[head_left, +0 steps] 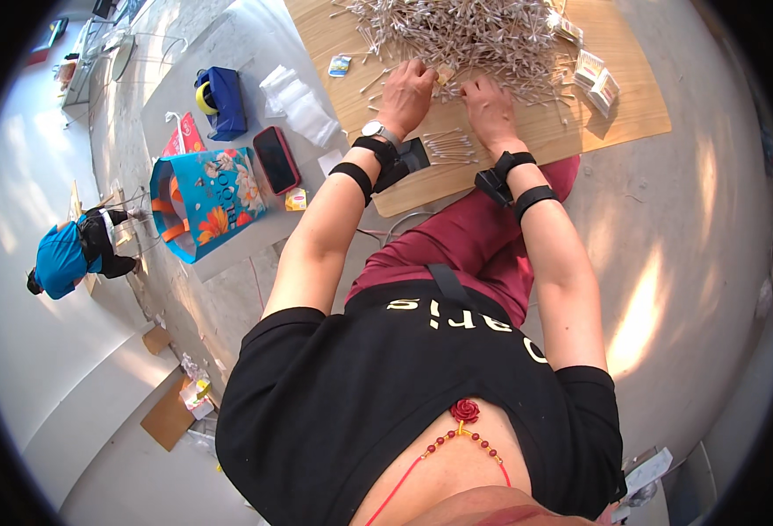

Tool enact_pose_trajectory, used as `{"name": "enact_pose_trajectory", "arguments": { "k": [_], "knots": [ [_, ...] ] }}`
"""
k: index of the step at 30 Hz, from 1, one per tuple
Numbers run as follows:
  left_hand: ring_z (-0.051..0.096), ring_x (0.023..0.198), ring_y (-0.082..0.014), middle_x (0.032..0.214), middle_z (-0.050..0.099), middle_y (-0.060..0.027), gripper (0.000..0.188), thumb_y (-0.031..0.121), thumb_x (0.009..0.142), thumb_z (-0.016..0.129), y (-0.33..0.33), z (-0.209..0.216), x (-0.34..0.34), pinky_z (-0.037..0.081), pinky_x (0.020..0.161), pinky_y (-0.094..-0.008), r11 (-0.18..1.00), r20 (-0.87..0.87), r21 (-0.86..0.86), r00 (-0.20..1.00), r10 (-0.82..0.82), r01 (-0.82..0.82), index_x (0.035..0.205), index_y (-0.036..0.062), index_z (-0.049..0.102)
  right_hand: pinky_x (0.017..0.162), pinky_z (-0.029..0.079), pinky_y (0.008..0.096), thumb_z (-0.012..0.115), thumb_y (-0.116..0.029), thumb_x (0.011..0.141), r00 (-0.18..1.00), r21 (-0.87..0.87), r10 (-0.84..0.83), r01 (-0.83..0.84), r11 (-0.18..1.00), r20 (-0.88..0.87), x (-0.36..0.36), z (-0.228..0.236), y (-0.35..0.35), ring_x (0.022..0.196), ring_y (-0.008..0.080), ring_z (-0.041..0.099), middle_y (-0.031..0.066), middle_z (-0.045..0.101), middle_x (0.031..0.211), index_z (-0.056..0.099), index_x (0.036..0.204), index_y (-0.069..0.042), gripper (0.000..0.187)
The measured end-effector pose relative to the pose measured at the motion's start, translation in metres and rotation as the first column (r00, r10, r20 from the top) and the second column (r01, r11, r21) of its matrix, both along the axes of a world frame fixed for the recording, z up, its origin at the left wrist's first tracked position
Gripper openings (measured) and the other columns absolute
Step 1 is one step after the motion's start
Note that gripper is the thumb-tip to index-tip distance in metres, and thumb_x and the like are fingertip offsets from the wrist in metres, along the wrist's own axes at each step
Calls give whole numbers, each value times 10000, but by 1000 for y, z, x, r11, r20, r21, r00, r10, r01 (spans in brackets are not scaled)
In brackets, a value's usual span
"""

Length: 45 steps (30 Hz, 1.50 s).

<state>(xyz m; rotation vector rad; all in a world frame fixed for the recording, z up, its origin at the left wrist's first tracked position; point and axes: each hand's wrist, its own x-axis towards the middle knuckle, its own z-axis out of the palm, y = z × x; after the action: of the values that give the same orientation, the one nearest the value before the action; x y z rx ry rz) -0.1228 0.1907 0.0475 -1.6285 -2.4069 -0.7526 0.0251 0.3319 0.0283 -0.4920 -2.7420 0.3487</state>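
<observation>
Here we are, upper centre of the frame, and I've got the cotton swabs (465,35) in one big heap on the worktop (636,96), sticks pointing every which way, no shared axis. Closer in, just below the hands, a neat row of swabs (452,147) lies side by side, long axis running left to right across the frame.

My left hand (406,96) has its fingers bent at the heap's lower edge, right by a small tan piece (445,74); whether it grips that, I can't tell. My right hand (490,110) is curled downward just right of it, fingertips at the heap; its hold I can't make out either.

Counting now: the heap is beyond me, and the row is too tight for a sure number. I make it two white packs (597,81) near the worktop's right side, one blue-and-white packet (340,66) left of the heap. Over at upper left, one phone (277,160), one tape dispenser (224,103), one blue flowered bag (211,202).

Room to move? A bare wood strip right of the packs, running to the worktop's right edge, and another below the row, down to the near edge. The left side is crowded.
</observation>
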Motion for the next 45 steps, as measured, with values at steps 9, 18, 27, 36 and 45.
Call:
{"name": "enact_pose_trajectory", "arguments": {
  "k": [9,18,27,36,45],
  "knots": [
    [648,1011,-323,999,682,-96,78,85,872,719,0,-7,-14,534,870,-418,993,123,118,991,-42,27,948,101,727,817,544,408,735,-87,916,964,-454,-28,-99,885,-263,4,1,19,939,288,674,98,669,1021,732,1035,-122,124],
    [690,941,-293,942,711,-109,73,96,915,747,-29,5,14,552,834,-408,993,419,77,907,45,-85,986,76,748,854,542,247,725,-128,1017,837,-947,-481,-128,293,-262,9,-4,44,929,73,667,1,745,1007,720,1134,-30,153],
    [683,937,-337,964,701,-122,106,157,917,742,-51,1,50,545,856,-432,999,273,-15,961,-32,37,996,88,750,818,545,424,722,-119,920,971,-411,106,-188,892,-214,14,18,-1,917,330,697,115,737,967,711,1001,-61,99],
    [664,894,-307,920,665,-122,114,146,895,768,-41,4,30,531,818,-426,975,366,98,918,152,-200,963,65,727,904,482,451,720,-155,917,969,-160,197,-220,962,-151,9,4,-24,1009,315,643,76,692,987,707,986,-101,88],
    [655,980,-354,974,676,-149,154,199,865,746,-25,-12,17,530,869,-465,985,282,-52,944,170,-162,934,62,739,878,523,446,686,-91,943,937,-442,-138,-19,897,-321,33,9,-20,982,349,660,122,698,1009,736,1032,-61,106]
  ]
}}
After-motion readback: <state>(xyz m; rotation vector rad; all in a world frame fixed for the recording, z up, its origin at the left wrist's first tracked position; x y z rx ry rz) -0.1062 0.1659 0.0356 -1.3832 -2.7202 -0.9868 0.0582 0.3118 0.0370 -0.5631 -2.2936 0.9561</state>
